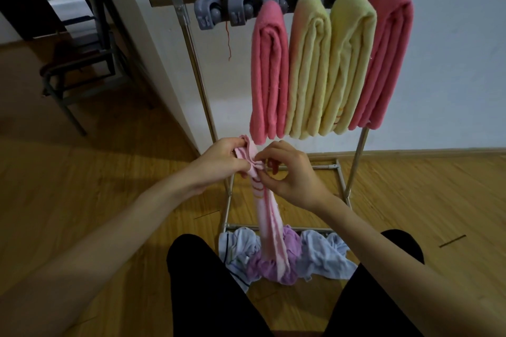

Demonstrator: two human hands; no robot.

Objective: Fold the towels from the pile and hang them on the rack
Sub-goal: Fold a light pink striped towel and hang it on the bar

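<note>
A pale pink striped towel (pixel 267 216) hangs in a long bunched strip from my hands down to the pile (pixel 287 257) of white and purple towels on the floor. My left hand (pixel 219 161) grips its top end. Just to the right, my right hand (pixel 287 172) pinches the gathered edge between thumb and fingers. Behind them stands the metal rack (pixel 189 33), its grey clip bar (pixel 216 11) carrying several folded towels: a pink one (pixel 269 68), two yellow ones (pixel 309 63) (pixel 350 57) and another pink one (pixel 388 49). Two clips at the left hold nothing.
A dark folding chair (pixel 82 57) stands at the left by a doorway. The white wall corner (pixel 153 49) juts out beside the rack. The rack's base frame (pixel 339 172) lies on the wooden floor around the pile. My knees in black trousers (pixel 205 282) flank the pile.
</note>
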